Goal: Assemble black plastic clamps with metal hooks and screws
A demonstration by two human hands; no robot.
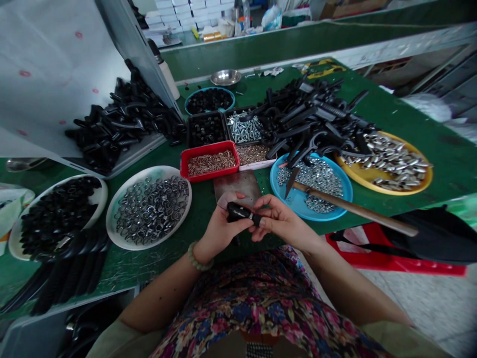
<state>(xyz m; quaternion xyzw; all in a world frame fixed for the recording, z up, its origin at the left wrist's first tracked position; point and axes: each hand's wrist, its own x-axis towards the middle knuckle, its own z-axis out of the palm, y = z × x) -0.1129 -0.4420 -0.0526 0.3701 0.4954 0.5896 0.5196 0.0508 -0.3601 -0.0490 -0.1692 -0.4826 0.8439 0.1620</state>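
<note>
My left hand [220, 227] is closed around a small black plastic handle part [238, 212], held just above the near edge of the green table [410, 129]. My right hand [280, 221] pinches the right end of the same part with its fingertips. A small grey metal plate [238, 185] lies on the table right behind both hands. A bead bracelet [197, 259] sits on my left wrist.
A white plate of metal rings [149, 206] and a white plate of black rings [55, 214] lie left. Behind are a red tray of pins [209, 159], a blue plate of nuts with a hammer [354, 209], a yellow plate of metal pieces [391, 161] and piles of black handles [309, 117].
</note>
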